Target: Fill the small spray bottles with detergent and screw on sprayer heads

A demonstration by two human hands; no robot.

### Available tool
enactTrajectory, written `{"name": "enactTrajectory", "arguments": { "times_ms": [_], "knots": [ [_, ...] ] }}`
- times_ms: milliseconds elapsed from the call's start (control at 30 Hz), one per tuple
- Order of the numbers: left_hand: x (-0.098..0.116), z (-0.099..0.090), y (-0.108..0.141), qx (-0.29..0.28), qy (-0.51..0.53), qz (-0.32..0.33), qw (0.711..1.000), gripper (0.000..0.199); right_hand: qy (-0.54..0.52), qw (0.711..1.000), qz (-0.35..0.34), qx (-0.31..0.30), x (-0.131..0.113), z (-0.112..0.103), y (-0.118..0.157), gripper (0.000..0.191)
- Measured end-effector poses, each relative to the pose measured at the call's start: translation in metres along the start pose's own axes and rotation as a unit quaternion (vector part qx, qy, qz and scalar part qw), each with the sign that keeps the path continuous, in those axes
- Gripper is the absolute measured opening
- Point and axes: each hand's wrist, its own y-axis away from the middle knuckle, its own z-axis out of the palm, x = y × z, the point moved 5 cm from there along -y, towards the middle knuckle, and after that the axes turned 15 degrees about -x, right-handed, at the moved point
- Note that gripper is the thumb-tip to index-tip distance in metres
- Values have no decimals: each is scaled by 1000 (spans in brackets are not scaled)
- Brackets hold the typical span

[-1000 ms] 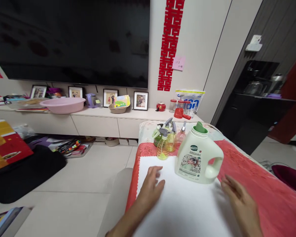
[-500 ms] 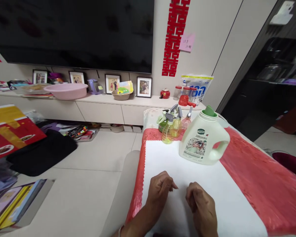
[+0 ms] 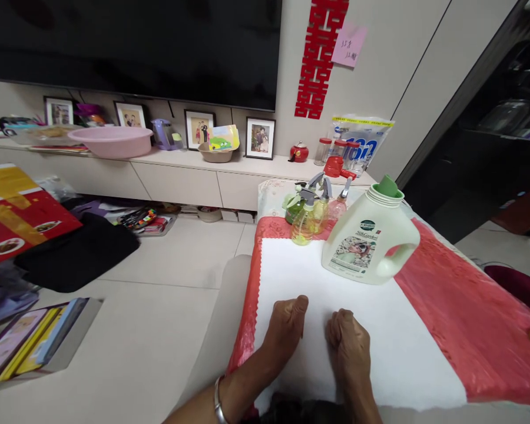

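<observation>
hands: our left hand (image 3: 287, 324) and right hand (image 3: 347, 344) have drawn together from apart, fingers curled shut, grasping nothing we can see | cloth: white cloth (image 3: 380, 347) under both fists | jug: detergent jug (image 3: 366, 241) untouched beyond

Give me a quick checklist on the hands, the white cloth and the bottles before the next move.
1. Left hand on the white cloth: ok, it rests there curled into a loose fist, with nothing visible in it.
2. Right hand on the cloth: ok, it is curled beside the left one and looks empty.
3. Cloth flat over the red table cover: ok as far as seen; its near edge is partly hidden by the arms.
4. Detergent jug upright on the cloth's far edge: ok, green cap on top, out of both hands' touch.
5. Spray bottles upright behind the cloth: ok.
6. Jug cap screwed tight: cannot tell.
</observation>
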Motion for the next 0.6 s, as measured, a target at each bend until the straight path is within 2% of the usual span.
{"name": "enactTrajectory", "arguments": {
  "times_ms": [600],
  "knots": [
    [-1, 2, -1, -10, -22, 6, 1000, 72, 11, 1000, 19, 2, 3, -5, -1, 73]
  ]
}}
